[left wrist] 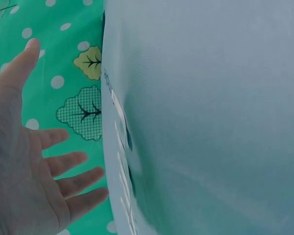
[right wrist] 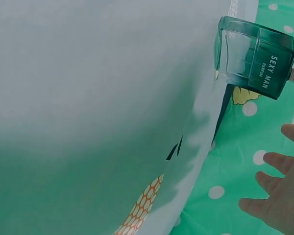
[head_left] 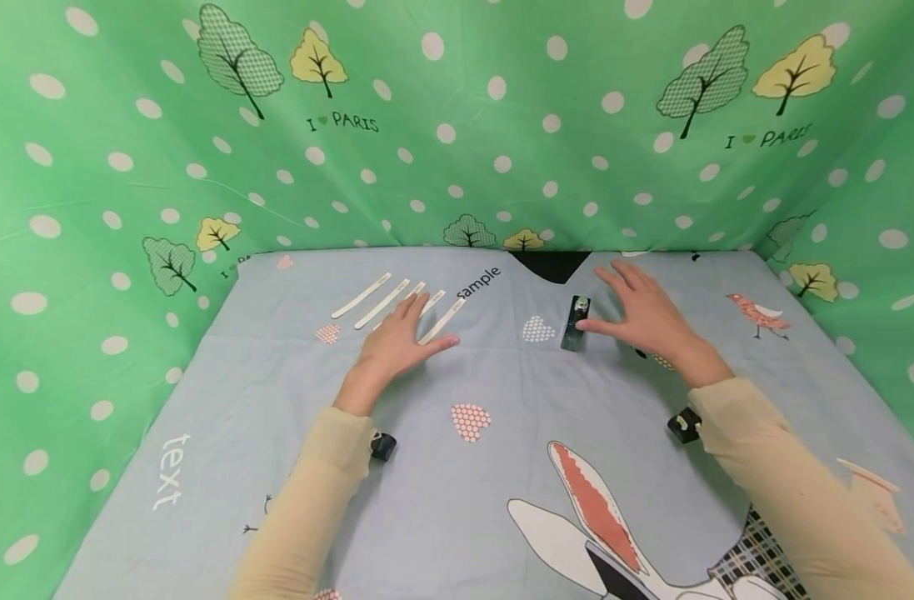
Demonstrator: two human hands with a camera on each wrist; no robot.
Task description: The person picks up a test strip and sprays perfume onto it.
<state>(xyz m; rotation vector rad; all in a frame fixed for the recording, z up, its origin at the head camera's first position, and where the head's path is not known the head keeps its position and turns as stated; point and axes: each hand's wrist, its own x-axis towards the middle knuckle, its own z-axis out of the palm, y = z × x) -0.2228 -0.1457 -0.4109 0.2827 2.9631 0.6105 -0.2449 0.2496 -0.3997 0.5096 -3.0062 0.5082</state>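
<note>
My left hand [head_left: 392, 337] hovers over several thin white paper test strips [head_left: 362, 296], laid side by side on the blue cloth at the back left. Its fingers are spread and hold nothing; part of the strips is hidden behind them. A dark green glass perfume bottle [head_left: 571, 335] with a metal sprayer stands right of centre, lettered on its side in the right wrist view. Beside it on the right is my right hand [head_left: 647, 317], fingers extended and holding nothing. Its thumb overlaps the bottle in the head view, while the right wrist view has the fingers [right wrist: 279, 161] apart from it.
Blue printed cloth [head_left: 224, 400] covers the table, with hearts, a rabbit and lettering on it. A green dotted curtain [head_left: 442, 192] hangs behind and along both sides. Small black devices [head_left: 382, 446] sit at both wrists, under the sleeves [head_left: 314, 475].
</note>
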